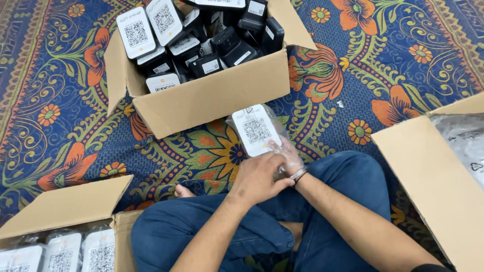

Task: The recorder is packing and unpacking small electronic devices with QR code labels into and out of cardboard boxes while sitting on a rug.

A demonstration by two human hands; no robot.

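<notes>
A small white device [256, 130] with a square code label on its face sits in a clear plastic bag [275, 136], held just above the person's crossed legs. The right hand [288, 156] is inside or behind the bag, its fingers blurred through the plastic, so I cannot tell how tightly they close, though they appear to grasp the bag's lower end. A metal bracelet [299, 174] circles that wrist. The left hand [257, 177] lies over the right wrist and the bag's lower edge, fingers curled and clenched on the plastic.

The person sits on a patterned carpet [60, 95] of blue, orange and green flowers, wearing blue jeans [348, 186].

Just beyond the bagged device stands an open cardboard box [212, 98] heaped with loose black and white devices [212, 40], unbagged. At the lower left, another open box [65, 206] holds bagged devices [63, 252] laid side by side. At the right edge, a third box [428, 171] shows crumpled clear plastic [466, 138] inside.
</notes>
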